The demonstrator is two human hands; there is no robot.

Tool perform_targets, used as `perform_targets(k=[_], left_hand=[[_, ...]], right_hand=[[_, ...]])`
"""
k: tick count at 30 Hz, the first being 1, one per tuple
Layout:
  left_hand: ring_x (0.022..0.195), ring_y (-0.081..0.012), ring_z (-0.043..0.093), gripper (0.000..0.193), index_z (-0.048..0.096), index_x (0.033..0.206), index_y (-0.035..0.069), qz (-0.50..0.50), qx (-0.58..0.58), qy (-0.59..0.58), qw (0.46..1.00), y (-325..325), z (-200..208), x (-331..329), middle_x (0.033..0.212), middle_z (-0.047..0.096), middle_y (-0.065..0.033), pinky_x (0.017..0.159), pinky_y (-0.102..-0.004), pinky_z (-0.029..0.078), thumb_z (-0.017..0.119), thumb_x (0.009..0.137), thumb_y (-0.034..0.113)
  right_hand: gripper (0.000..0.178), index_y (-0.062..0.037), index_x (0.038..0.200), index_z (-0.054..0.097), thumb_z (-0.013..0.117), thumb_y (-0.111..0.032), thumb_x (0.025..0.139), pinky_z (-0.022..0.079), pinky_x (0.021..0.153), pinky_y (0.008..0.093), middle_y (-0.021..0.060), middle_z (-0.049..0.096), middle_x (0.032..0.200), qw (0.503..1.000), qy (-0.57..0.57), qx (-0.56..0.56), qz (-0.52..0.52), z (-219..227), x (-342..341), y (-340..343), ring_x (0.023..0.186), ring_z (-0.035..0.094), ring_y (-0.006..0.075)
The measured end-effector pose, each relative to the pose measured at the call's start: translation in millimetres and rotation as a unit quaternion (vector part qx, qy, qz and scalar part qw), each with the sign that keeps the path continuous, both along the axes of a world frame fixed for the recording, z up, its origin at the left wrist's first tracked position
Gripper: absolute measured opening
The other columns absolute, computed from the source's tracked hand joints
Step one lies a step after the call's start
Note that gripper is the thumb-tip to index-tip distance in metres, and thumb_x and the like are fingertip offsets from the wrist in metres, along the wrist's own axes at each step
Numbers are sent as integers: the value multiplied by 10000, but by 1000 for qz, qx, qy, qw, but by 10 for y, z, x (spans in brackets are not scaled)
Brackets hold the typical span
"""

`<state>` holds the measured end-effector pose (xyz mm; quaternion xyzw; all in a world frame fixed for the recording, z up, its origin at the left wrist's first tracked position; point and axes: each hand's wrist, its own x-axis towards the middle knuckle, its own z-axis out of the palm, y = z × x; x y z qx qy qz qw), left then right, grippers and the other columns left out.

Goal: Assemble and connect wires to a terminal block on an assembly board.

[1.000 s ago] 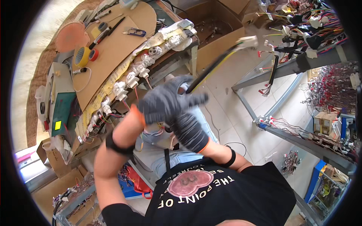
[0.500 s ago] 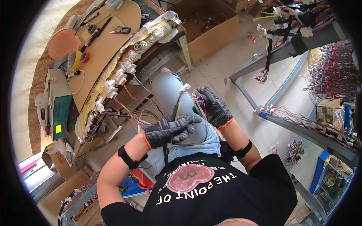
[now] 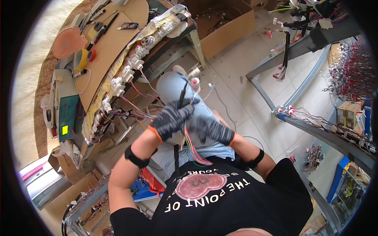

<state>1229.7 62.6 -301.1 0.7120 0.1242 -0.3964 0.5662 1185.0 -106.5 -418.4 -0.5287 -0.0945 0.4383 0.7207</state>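
Wires (image 3: 190, 145) hang from the left hand (image 3: 173, 120), over the jeans (image 3: 220, 152), toward the black shirt (image 3: 256, 208).
Half a second ago both hands were apart, with the coloured strands up by the right hand (image 3: 215, 130); now the two are close together and the strands trail below. Left fingers curl around the bundle, beside a black cable (image 3: 182, 95) near the knee (image 3: 167, 84); the right hand is blurred, so I cannot tell whether its fingers grip anything.
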Motion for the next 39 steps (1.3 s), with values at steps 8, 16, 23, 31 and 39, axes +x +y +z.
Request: perform_targets(k=[8,16,23,31,39], left_hand=[[785,-109,536,356,422,1228,42,-70,50,-69,994,120,-416,-580,847,575,-23,714,-258,456,448,891,154],[729,-84,509,307,495,1073,14,43,-67,-58,995,-244,-325,-52,781,560,-28,654,-231,422,460,902,266],[537,-17,433,227,587,870,50,197,-119,-48,972,-315,-258,-228,663,532,37,463,-183,342,495,890,256],[679,-34,488,384,421,1253,75,188,-209,-27,959,-265,-493,-222,953,589,-6,589,-185,428,456,911,248],[843,-113,536,453,400,1260,50,222,-322,-110,914,-151,-733,-78,1045,547,-50,752,-248,434,450,903,325]], right_hand=[[224,-47,991,545,426,-220,913,414,488,217,13,531,701,978,-111,-88,-152,286,413,-71,520,474,74],[204,-16,987,544,472,-16,796,454,672,295,127,574,816,893,-446,-67,6,343,-47,121,738,580,212],[466,-40,1071,526,427,-453,877,466,634,322,60,606,793,882,357,148,-270,133,684,-165,693,574,180],[166,-47,927,496,447,-202,891,428,489,264,74,516,763,882,17,75,-465,15,1489,166,549,463,117],[279,-45,962,612,431,-250,913,340,451,187,-23,469,601,941,-84,-24,-326,481,1948,219,499,418,46]])
